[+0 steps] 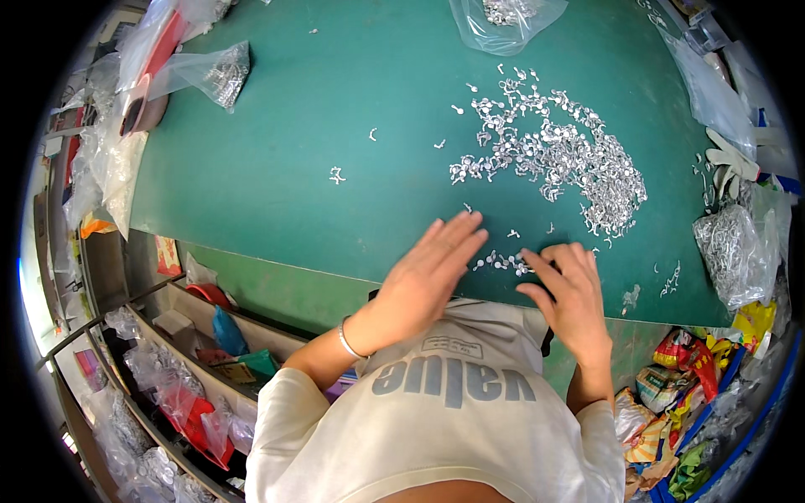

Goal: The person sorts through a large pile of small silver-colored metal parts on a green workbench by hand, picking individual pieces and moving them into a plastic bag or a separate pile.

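My left hand (438,267) lies flat near the front edge of the green table, its fingers stretched out together and nothing seen in it. My right hand (570,293) is bent over the table to its right, thumb and index finger apart. Between the two hands lies a short row of small silvery metal parts (501,262), each with a round head and a curved tail. The right index fingertip touches or nearly touches the end of that row. Beyond my hands spreads a large heap of the same metal parts (579,159).
Stray parts (337,174) lie at the left of the green table (268,126). A clear bag of parts (508,18) stands at the far edge, another bag (734,251) at the right beside a white glove (731,159). Drawers with bags (180,377) are below left.
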Demonstrator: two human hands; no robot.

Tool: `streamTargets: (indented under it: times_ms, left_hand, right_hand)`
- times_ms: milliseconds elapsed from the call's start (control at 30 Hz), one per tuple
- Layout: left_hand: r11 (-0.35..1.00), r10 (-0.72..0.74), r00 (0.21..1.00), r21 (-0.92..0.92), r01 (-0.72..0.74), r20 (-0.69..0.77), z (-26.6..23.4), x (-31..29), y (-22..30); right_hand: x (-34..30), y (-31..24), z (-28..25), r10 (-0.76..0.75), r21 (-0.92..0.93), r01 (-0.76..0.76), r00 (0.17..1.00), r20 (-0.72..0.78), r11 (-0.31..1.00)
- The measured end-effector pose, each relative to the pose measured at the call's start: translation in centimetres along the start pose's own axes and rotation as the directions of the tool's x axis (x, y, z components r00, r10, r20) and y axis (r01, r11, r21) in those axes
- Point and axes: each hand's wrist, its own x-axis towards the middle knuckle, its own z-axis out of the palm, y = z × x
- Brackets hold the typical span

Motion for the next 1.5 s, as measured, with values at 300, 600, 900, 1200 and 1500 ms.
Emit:
streamTargets:
  times_ms: [300,600,900,1200,1500]
  left_hand:
    - [0.942,0.078,0.996,0.330,-0.063,-0.033,-1.4,3.9,-3.0]
    - [0.959,-0.025,0.999,0.280,0.037,-0.046,-2.3,0.7,-2.7]
    - [0.878,-0.072,0.992,0.465,0.111,-0.099,-2.4,0.9,-3.6]
    - [0.883,-0.147,0.989,0.451,0.133,-0.004,-1.5,0.8,-2.3]
    - [0.872,-0.138,0.989,0.467,0.149,-0.057,-0.1,2.4,-2.2]
  right_hand:
    - [6.7,-1.0,1.6,-0.094,-0.164,0.067,0.983,-0.159,0.984]
    - [5.7,-0.1,1.1,-0.057,-0.101,0.053,0.998,-0.035,0.993]
    - [6.4,0.0,1.3,-0.050,-0.157,0.048,0.999,-0.012,0.986]
    - [4.7,-0.6,0.0,-0.003,-0.118,0.010,0.998,0.062,0.993]
    - [4.7,0.1,0.1,0.037,-0.233,-0.038,0.999,-0.009,0.972]
